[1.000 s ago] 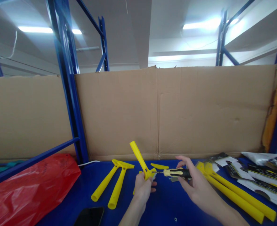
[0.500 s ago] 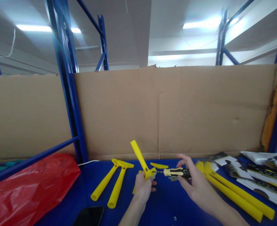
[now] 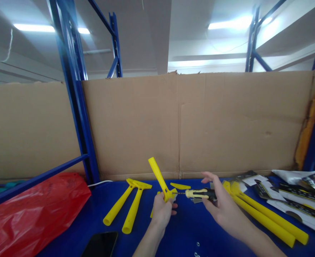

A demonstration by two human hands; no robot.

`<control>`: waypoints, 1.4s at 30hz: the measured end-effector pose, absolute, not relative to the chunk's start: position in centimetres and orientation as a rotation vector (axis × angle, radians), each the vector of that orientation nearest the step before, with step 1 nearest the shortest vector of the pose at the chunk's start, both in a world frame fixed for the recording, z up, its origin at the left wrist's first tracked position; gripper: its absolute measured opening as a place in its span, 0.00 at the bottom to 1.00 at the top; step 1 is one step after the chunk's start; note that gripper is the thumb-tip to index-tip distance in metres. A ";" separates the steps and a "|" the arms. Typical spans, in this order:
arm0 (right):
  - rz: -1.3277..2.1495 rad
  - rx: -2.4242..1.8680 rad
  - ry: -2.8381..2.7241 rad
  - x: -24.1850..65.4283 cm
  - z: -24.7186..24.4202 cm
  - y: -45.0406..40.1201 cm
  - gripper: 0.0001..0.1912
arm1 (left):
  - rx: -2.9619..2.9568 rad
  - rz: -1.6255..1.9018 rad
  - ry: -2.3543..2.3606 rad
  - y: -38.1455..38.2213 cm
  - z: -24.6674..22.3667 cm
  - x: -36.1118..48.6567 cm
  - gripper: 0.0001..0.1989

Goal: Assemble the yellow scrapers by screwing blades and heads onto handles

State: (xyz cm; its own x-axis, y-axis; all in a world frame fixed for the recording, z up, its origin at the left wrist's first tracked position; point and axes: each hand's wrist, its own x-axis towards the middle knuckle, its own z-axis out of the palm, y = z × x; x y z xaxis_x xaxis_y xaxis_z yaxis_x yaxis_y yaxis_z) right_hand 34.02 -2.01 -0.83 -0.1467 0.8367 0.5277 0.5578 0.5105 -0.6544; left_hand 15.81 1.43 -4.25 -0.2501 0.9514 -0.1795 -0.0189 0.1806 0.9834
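My left hand [image 3: 162, 211] is closed round the head end of a yellow plastic scraper handle [image 3: 157, 173], whose tube points up and to the left. From the right, a screwdriver [image 3: 197, 193] with a cream and black grip lies level, its thin shaft reaching the scraper head. The exact seat of its tip is too small to make out. My right hand [image 3: 220, 205] has the butt of the screwdriver between thumb and fingers, the upper fingers lifted. Behind the hands lies a flat yellow strip [image 3: 180, 186]. Small metal nuts [image 3: 198, 244] rest on the blue surface in front.
Two yellow scraper handles [image 3: 132, 210] lie at left, two longer ones [image 3: 269, 217] at right beside packaged goods [image 3: 301, 203]. A phone [image 3: 100, 244] and a red plastic bag [image 3: 36, 210] are at left. A cardboard wall [image 3: 136, 125] and blue rack post [image 3: 78, 107] stand behind.
The view has tilted slightly, bringing more nuts in at the bottom edge. My right hand's fingers have shifted a little on the screwdriver; the scraper handle stays in my left hand.
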 end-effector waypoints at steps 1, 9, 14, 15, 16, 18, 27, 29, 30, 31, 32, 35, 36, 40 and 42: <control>0.366 -1.157 -1.828 34.0 -0.8 -2.0 0.24 | 0.947 1.248 1.477 1.4 -4.2 15.8 0.07; 0.201 -1.161 -1.793 33.4 -0.5 -1.7 0.11 | 0.974 1.253 1.477 1.4 -4.4 15.9 0.07; 0.260 -1.179 -1.784 33.5 -0.9 -1.8 0.13 | 0.971 1.258 1.490 1.6 -4.6 15.8 0.07; 0.288 -1.166 -1.792 33.5 -1.1 -1.8 0.16 | 0.970 1.259 1.490 1.6 -4.6 15.8 0.07; 0.318 -1.151 -1.802 33.5 -1.2 -1.8 0.18 | 0.970 1.260 1.490 1.6 -4.6 15.8 0.06; 0.343 -1.148 -1.814 33.6 -1.2 -1.8 0.19 | 0.969 1.265 1.489 1.6 -4.6 15.8 0.06; 0.232 -1.337 -1.794 33.8 -0.6 -1.6 0.13 | 0.974 1.259 1.492 1.5 -4.6 15.9 0.06; 0.270 -1.248 -1.804 33.9 -0.9 -1.6 0.17 | 0.972 1.255 1.497 1.4 -4.4 16.0 0.07; 0.300 -1.209 -1.808 33.9 -1.0 -1.6 0.18 | 0.972 1.254 1.497 1.4 -4.3 16.0 0.07; 0.327 -1.183 -1.811 33.9 -1.0 -1.7 0.18 | 0.973 1.254 1.497 1.3 -4.2 16.0 0.07; 0.343 -1.171 -1.814 33.9 -1.0 -1.7 0.18 | 0.974 1.255 1.496 1.3 -4.1 16.0 0.07; 0.292 -1.209 -1.812 33.8 -0.8 -1.7 0.18 | 0.974 1.260 1.499 1.2 -4.0 16.0 0.08; 0.263 -1.242 -1.813 33.8 -0.6 -1.7 0.17 | 0.974 1.260 1.501 1.2 -4.1 16.0 0.08; 0.222 -1.402 -1.809 34.0 -0.3 -1.4 0.15 | 0.995 1.255 1.501 1.4 -4.4 15.9 0.08; 0.219 -1.404 -1.783 34.1 -0.4 -1.3 0.16 | 1.005 1.249 1.505 1.4 -4.4 15.9 0.08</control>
State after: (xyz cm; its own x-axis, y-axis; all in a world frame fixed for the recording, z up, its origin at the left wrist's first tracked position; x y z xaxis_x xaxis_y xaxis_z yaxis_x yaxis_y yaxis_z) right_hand 34.13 -1.28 -0.43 -0.0248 0.8679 0.4962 0.7223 0.3587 -0.5913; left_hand 15.89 1.40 -4.40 -0.2563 0.9562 -0.1415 0.0368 0.1560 0.9871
